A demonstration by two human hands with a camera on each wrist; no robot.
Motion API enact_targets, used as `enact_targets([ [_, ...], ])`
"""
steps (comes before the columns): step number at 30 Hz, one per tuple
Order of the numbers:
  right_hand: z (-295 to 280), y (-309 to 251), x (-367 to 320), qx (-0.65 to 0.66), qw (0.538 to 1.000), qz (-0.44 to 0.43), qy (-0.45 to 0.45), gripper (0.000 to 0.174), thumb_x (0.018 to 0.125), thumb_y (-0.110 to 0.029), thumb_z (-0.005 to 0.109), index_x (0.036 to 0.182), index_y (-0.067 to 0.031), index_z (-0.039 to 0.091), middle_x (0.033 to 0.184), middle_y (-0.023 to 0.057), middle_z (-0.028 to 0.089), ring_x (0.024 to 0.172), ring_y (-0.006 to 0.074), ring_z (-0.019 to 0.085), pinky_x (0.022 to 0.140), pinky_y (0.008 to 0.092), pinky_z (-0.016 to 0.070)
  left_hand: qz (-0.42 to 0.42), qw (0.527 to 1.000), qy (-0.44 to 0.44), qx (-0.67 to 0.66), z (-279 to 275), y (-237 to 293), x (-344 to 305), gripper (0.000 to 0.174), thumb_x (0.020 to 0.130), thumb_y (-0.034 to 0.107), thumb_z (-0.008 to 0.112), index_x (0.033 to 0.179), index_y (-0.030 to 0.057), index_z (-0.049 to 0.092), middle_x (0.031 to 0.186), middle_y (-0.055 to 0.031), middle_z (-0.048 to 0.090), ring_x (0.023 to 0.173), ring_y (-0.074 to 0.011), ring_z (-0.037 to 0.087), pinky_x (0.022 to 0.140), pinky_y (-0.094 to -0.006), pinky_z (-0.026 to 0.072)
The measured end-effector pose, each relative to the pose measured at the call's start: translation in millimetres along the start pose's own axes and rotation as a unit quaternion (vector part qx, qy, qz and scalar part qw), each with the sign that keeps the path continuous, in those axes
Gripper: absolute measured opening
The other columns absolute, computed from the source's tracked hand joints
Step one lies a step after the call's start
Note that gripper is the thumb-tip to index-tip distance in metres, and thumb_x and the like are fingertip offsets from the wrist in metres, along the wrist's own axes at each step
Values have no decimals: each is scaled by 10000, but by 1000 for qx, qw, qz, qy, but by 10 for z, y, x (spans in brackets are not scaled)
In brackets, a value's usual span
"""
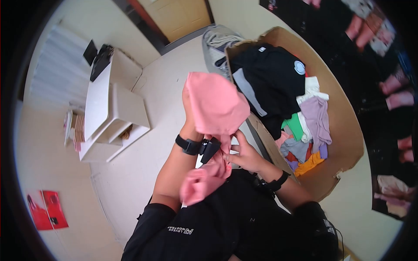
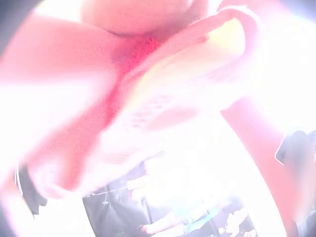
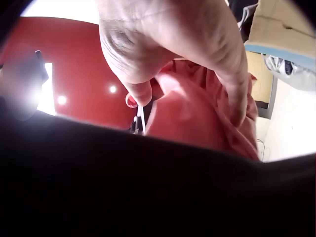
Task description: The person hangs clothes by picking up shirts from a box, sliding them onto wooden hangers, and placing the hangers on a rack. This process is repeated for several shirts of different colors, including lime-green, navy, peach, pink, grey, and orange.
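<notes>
A pink cloth garment [image 1: 217,102] is held up in front of the chest, its upper part spread wide and its lower part hanging bunched toward the lap. My left hand [image 1: 187,108] is behind the spread upper part, with only its edge showing and its fingers hidden. Lower down, my right hand [image 1: 247,155] grips the gathered middle. In the right wrist view, the thumb and fingers of that hand [image 3: 182,34] are bent about the pink folds [image 3: 187,118]. The left wrist view is badly overexposed, with pale pink cloth [image 2: 74,148] across it.
A large cardboard box [image 1: 346,130] on the right holds a black garment [image 1: 272,74] and several coloured clothes. Grey clothing [image 1: 220,41] lies beyond it. A white desk [image 1: 111,102] stands on the left, and a door [image 1: 180,19] is at the back.
</notes>
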State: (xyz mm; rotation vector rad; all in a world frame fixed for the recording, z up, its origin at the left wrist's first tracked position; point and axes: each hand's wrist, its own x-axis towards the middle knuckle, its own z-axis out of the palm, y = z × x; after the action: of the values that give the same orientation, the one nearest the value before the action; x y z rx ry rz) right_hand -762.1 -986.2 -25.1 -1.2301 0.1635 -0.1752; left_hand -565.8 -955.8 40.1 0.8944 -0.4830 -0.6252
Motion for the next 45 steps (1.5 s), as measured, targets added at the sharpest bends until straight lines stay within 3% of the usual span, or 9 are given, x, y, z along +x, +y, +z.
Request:
enact_targets([
  [6, 289, 223, 747, 77, 988, 80, -109, 785, 796, -62, 681, 1381, 23, 165, 1229, 194, 460, 1003, 234, 591, 798, 330, 516, 133, 969, 193, 78, -150, 547, 120, 145, 951, 166, 489, 941, 25, 518, 848, -25, 570, 736, -71, 514, 645, -222, 447],
  [9, 500, 447, 1153, -166, 967, 158, -107, 644, 766, 42, 634, 1309, 39, 288, 1069, 114, 554, 877, 183, 617, 749, 304, 512, 163, 960, 227, 30, -461, 960, 30, 98, 933, 114, 488, 920, 20, 516, 828, -15, 556, 718, -64, 497, 629, -213, 435],
  [15, 1280, 148, 1937, -257, 933, -241, 71, 547, 782, -54, 674, 1260, 2, 415, 1091, 111, 589, 986, 162, 577, 866, 307, 457, 164, 960, 197, 115, -1314, 1685, -245, 167, 893, 58, 520, 727, 56, 495, 710, 28, 513, 641, -32, 444, 559, -190, 388],
  [21, 2036, -190, 2841, -103, 986, -131, -26, 201, 874, -18, 499, 1045, 6, 603, 1011, 53, 635, 933, 132, 583, 827, 259, 458, 205, 899, 244, 301, -2509, 2218, -279, 262, 858, 148, 602, 664, 35, 469, 598, -1, 479, 589, -63, 418, 510, -247, 373],
  [30, 3182, -388, 3805, 3, 990, -90, -113, 280, 959, -141, 386, 1084, 40, 560, 1041, 113, 628, 942, 194, 606, 842, 310, 481, 224, 863, 360, 274, -4269, 2537, -465, 178, 849, 136, 624, 790, 29, 495, 656, 4, 487, 601, -81, 448, 551, -247, 397],
  [37, 3527, -358, 4317, 183, 969, 12, -165, 423, 976, -309, 361, 1190, 39, 472, 1171, 161, 556, 1113, 279, 523, 994, 405, 394, 84, 836, 462, 282, -5300, 1607, -1432, 178, 825, 164, 643, 857, 33, 526, 785, -26, 547, 749, -119, 515, 701, -249, 426],
  [39, 3506, -564, 4399, 173, 953, -47, -246, 438, 971, -318, 363, 1203, 39, 464, 1173, 167, 552, 1118, 279, 519, 996, 401, 391, -94, 822, 535, 170, -5786, 1025, -1659, 392, 849, 408, 577, 990, 49, 505, 915, -25, 532, 862, -124, 490, 743, -340, 420],
  [42, 3380, -638, 4667, 122, 957, -107, -240, 455, 945, -316, 394, 1205, 52, 454, 1162, 182, 552, 1084, 282, 539, 963, 397, 415, -299, 865, 392, -96, -5711, 654, -1365, 788, 851, 683, 353, 1421, 144, 273, 1429, -173, 308, 1313, -376, 270, 1045, -530, 234],
  [45, 3126, -601, 5086, 123, 949, -116, -265, 461, 934, -313, 405, 1206, 56, 453, 1154, 187, 554, 1068, 283, 548, 944, 395, 428, -78, 942, 192, -264, -5259, 1110, -436, 440, 990, 330, 348, 1345, 72, 368, 1306, -168, 465, 1198, -263, 474, 995, -410, 400],
])
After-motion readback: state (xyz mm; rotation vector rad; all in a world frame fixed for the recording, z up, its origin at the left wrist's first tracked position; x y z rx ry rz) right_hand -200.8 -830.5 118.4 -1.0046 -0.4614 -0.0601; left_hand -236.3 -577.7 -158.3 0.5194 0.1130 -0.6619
